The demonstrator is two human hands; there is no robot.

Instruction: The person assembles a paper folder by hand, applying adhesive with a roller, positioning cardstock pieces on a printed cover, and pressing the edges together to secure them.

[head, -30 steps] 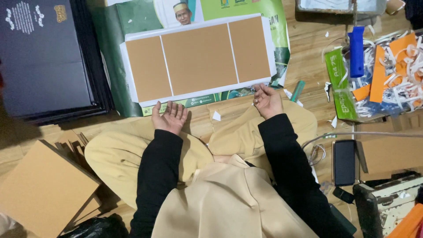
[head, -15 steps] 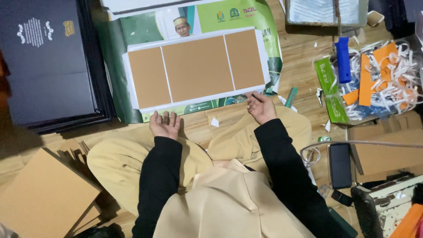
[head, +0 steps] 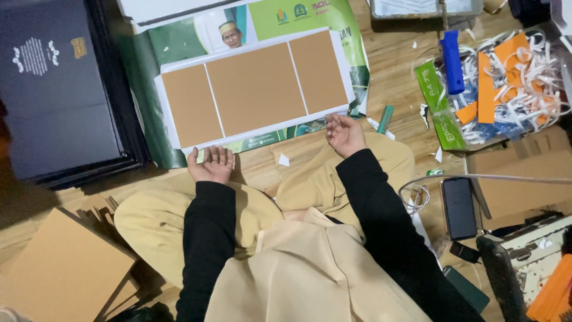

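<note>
Both hands (head: 277, 149) rest at the white sheet (head: 256, 128) near edge (fingers spread).

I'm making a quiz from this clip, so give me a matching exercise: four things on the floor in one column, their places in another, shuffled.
Things:
1. phone
2. blue roller
3. black stack
4. brown panels

Places:
A. far left of the floor
B. on the pile of paper strips
C. just beyond both hands
D. by the right elbow, near a cable

Pairs: 1-D, 2-B, 3-A, 4-C
</note>
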